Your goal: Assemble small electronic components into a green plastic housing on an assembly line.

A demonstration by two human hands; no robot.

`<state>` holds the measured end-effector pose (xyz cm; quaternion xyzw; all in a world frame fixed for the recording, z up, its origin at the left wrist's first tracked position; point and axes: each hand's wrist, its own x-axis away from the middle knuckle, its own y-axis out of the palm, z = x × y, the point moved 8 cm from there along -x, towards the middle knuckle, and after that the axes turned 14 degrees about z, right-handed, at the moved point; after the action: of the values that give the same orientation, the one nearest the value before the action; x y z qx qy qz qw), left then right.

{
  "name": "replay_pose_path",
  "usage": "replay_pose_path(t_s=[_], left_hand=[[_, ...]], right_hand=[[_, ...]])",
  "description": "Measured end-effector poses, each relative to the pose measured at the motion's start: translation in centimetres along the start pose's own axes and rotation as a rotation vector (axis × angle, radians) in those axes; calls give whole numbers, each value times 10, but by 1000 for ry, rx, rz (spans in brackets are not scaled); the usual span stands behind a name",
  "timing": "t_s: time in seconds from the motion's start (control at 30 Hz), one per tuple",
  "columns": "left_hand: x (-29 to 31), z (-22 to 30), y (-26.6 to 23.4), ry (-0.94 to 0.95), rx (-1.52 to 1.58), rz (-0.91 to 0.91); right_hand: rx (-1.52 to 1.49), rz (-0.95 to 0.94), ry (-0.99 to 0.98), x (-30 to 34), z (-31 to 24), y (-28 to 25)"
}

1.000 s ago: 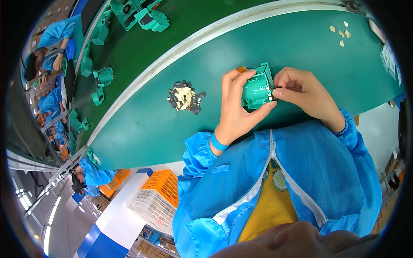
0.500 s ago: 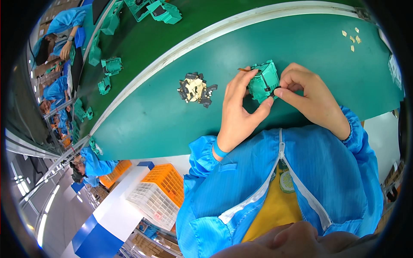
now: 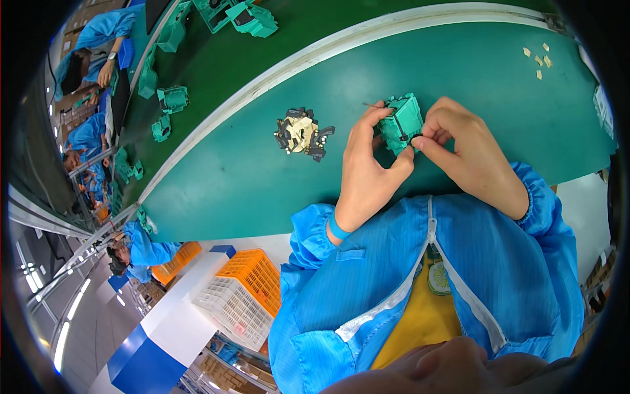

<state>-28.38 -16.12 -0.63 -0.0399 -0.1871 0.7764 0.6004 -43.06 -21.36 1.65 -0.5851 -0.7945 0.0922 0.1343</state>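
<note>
A small teal plastic housing (image 3: 408,116) is held just above the green table in front of me. My left hand (image 3: 369,154) grips it from the left, thumb at its near edge and fingers along its far left side. A thin brown strip (image 3: 373,105) sticks out beyond those fingertips. Across the housing runs a black strip (image 3: 398,122). My right hand (image 3: 456,136) pinches the dark end of that strip at the housing's near right corner. Left of my hands lies a pile of small black parts with cream-coloured pieces (image 3: 302,132).
Several cream scraps (image 3: 539,60) lie at the table's far right. Beyond a pale rail (image 3: 315,58), more teal housings (image 3: 173,100) rest on a dark green surface. Co-workers in blue (image 3: 141,246) sit along the left. Orange and white crates (image 3: 236,308) stand at the lower left.
The housing has tilted slightly in my left hand. My right fingers have shifted a little left and closer in at its near right corner. The pile stays as it was.
</note>
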Motion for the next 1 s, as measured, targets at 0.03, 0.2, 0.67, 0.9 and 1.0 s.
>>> replay_pose_path(t_s=[0.03, 0.2, 0.67, 0.9, 1.0], left_hand=[[0, 0, 1, -8, 14, 4], [-2, -2, -1, 1, 47, 0], [-18, 19, 6, 370, -177, 117], [-14, 51, 17, 618, -86, 198], [-7, 45, 15, 662, -130, 141]], right_hand=[[-1, 1, 1, 0, 2, 0], [-55, -23, 208, -5, 15, 0], [-498, -113, 271, -17, 55, 7], [-338, 120, 203, -64, 48, -38], [-178, 200, 39, -135, 45, -81]])
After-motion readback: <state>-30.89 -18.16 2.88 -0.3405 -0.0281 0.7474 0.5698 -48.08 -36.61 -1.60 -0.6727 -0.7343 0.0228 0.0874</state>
